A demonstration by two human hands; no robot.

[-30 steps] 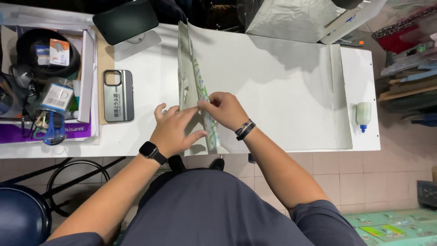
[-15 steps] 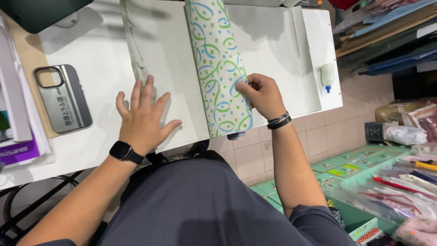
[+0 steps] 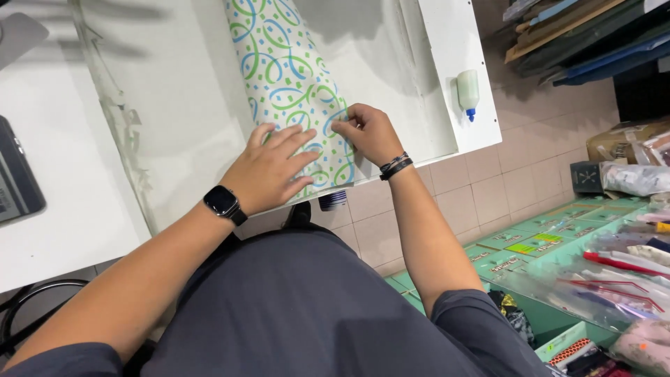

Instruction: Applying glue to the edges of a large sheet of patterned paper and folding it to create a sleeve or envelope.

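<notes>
Wrapping paper: we see a roll of white wrapping paper (image 3: 293,84) printed with green and blue loops and small squares; it lies on the white table (image 3: 63,230), running from the far edge of the view down to the near table edge, at the middle of the scene.
Near end of the roll: it reaches the table's near edge, and both hands sit on it there.
Left hand: our left hand (image 3: 269,171) lies flat on the paper with the fingers spread, palm down, pressing the near left part of the roll.
Right hand: our right hand (image 3: 366,132) rests on the paper's right edge with the fingertips curled and pinching that edge; how much paper sits in the pinch we cannot tell.
Wrists: a black smartwatch (image 3: 223,202) is on the left wrist, dark bracelets (image 3: 395,166) on the right.
Under the roll: a large pale sheet (image 3: 181,105) covers the table beneath and to the left of the roll.
Left of the sheet: a crumpled clear strip (image 3: 129,132) lies along the sheet's left side, well apart from the hands.
Right of the roll: a small glue bottle (image 3: 467,91) with a blue tip lies near the table's right edge.
Far left: part of a dark phone (image 3: 17,181) lies on the table.
Below right: a tiled floor (image 3: 488,181) and green trays of packaged goods (image 3: 593,258).
</notes>
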